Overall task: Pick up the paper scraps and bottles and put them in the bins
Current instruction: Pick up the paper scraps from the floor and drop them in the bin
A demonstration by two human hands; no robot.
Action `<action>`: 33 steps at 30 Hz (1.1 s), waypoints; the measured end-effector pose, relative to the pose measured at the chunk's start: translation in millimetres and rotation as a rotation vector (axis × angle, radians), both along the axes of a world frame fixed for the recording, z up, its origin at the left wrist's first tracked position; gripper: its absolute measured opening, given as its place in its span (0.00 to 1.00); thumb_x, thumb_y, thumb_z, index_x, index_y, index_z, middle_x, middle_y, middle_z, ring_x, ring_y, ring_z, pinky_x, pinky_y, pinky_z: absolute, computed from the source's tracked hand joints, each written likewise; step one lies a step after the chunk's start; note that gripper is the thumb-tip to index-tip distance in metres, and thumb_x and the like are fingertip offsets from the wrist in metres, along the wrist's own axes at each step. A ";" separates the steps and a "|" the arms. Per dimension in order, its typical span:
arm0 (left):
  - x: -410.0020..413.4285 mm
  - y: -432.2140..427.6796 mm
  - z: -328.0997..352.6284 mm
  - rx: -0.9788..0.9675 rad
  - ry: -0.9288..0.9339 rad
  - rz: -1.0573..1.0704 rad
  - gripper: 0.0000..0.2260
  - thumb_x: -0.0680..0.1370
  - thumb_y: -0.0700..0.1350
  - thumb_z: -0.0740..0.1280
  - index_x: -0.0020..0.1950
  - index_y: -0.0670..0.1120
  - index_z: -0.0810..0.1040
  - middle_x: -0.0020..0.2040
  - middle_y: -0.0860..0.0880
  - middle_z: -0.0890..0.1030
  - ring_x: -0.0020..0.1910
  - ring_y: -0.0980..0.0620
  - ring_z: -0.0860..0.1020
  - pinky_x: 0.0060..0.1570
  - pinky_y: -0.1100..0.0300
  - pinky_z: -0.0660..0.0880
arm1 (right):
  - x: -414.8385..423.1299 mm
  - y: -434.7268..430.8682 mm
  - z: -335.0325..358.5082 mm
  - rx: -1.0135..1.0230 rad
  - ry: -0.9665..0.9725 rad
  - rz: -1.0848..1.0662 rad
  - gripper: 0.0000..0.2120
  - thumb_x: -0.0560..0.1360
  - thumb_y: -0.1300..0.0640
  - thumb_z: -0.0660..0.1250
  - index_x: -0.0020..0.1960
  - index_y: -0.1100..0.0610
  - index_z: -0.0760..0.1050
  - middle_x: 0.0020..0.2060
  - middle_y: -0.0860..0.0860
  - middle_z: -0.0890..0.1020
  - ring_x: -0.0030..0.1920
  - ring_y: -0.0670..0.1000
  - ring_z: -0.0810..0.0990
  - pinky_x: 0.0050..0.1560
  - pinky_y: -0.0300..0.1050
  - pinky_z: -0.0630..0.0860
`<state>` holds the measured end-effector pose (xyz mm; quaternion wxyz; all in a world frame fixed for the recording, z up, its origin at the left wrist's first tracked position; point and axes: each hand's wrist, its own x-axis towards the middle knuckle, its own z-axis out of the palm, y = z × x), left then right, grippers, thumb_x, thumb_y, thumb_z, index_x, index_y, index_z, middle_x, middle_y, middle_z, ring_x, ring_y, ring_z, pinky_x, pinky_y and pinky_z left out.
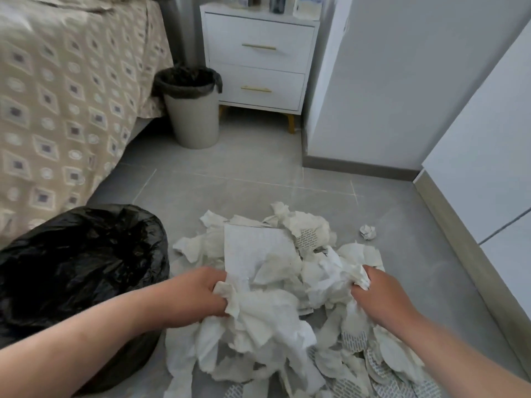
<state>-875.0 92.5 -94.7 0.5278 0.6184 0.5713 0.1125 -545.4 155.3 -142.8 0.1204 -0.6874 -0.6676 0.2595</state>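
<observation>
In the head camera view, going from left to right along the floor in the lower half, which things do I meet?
Bin lined with a crumpled black plastic bag → left hand → heap of torn white paper scraps → right hand, then farther back a small crumpled white paper ball.

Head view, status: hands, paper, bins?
Left hand and right hand: each grip shut on paper pile. Black bag bin beside left arm, grey bin farther off. One paper ball apart. No bottles seen.
</observation>
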 end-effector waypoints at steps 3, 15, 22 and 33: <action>-35.8 -6.8 26.5 0.016 -0.212 0.275 0.06 0.72 0.37 0.69 0.47 0.39 0.80 0.46 0.38 0.83 0.45 0.42 0.82 0.45 0.50 0.78 | -6.6 0.8 10.2 0.031 -0.054 0.015 0.10 0.74 0.61 0.64 0.35 0.51 0.70 0.32 0.47 0.77 0.35 0.50 0.75 0.34 0.45 0.67; -203.8 -51.7 53.3 0.187 0.364 0.736 0.07 0.73 0.36 0.64 0.37 0.45 0.78 0.33 0.50 0.82 0.35 0.51 0.77 0.35 0.59 0.71 | -94.4 36.0 64.2 0.197 0.095 0.061 0.15 0.72 0.44 0.66 0.38 0.56 0.76 0.21 0.49 0.79 0.20 0.50 0.74 0.21 0.43 0.68; -205.8 -43.4 7.9 0.118 0.614 0.578 0.03 0.74 0.41 0.61 0.40 0.44 0.71 0.41 0.51 0.77 0.38 0.54 0.72 0.32 0.62 0.65 | -183.8 22.1 133.5 0.315 0.188 0.269 0.12 0.71 0.64 0.65 0.36 0.48 0.74 0.26 0.44 0.79 0.28 0.49 0.76 0.26 0.38 0.68; -223.1 -28.2 36.9 0.398 0.636 1.046 0.02 0.74 0.36 0.61 0.44 0.43 0.71 0.34 0.49 0.71 0.38 0.47 0.71 0.34 0.57 0.64 | -269.3 19.5 166.3 0.458 0.452 0.420 0.12 0.74 0.60 0.66 0.35 0.65 0.71 0.28 0.59 0.76 0.29 0.52 0.73 0.26 0.34 0.66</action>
